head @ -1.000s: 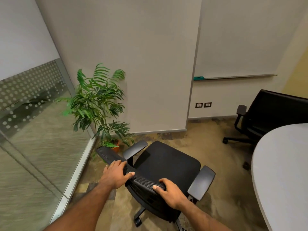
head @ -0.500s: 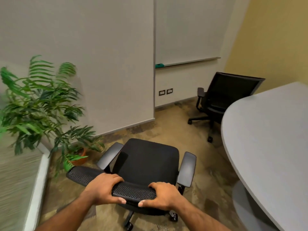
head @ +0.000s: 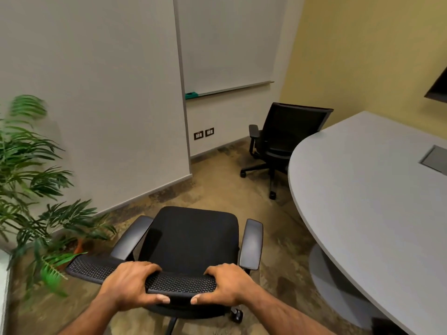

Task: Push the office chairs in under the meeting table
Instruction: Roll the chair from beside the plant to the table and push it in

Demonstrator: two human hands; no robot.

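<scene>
A black office chair (head: 193, 235) with two armrests stands right below me, its seat facing away toward the wall. My left hand (head: 128, 284) and my right hand (head: 227, 284) both grip the top edge of its mesh backrest (head: 179, 282). The grey meeting table (head: 377, 204) with a rounded end fills the right side, and the chair stands apart from it, to its left. A second black office chair (head: 287, 141) stands at the table's far end, its seat partly under the tabletop.
A potted green plant (head: 36, 189) stands close on the left of the chair. A grey wall and a whiteboard (head: 227, 42) close off the far side. The table's round grey base (head: 331, 274) sits on the brown carpet (head: 217, 187). A hatch (head: 434, 157) is set into the tabletop.
The chair has swung round to the right with both hands on its backrest. My view has turned right too: the plant slid left, and more of the table shows.
</scene>
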